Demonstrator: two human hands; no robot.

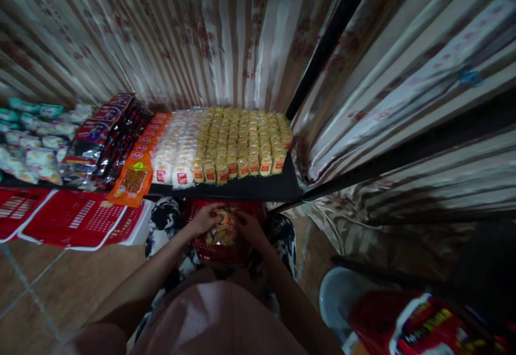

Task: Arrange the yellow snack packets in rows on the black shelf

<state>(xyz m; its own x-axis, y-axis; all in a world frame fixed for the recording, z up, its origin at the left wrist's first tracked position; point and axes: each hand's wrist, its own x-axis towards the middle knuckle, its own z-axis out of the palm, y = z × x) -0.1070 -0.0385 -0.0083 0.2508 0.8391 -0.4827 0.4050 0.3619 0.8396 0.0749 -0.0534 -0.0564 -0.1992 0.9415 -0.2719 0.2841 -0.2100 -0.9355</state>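
Observation:
Both of my hands are down in a red basket (217,255) that rests on my lap. My left hand (205,218) and my right hand (250,227) close together on a bunch of small yellow snack packets (223,231) inside it. Just beyond the basket, a black table (250,188) carries neat rows of the same yellow packets (245,137) and rows of white packets (177,148) to their left.
Orange packets (139,164), dark red packets (102,134) and white-green packets (30,140) fill the table's left part. Red baskets (76,220) lie below on the left. Striped curtains hang behind and right. A white stool (342,296) with a red bag (407,322) stands lower right.

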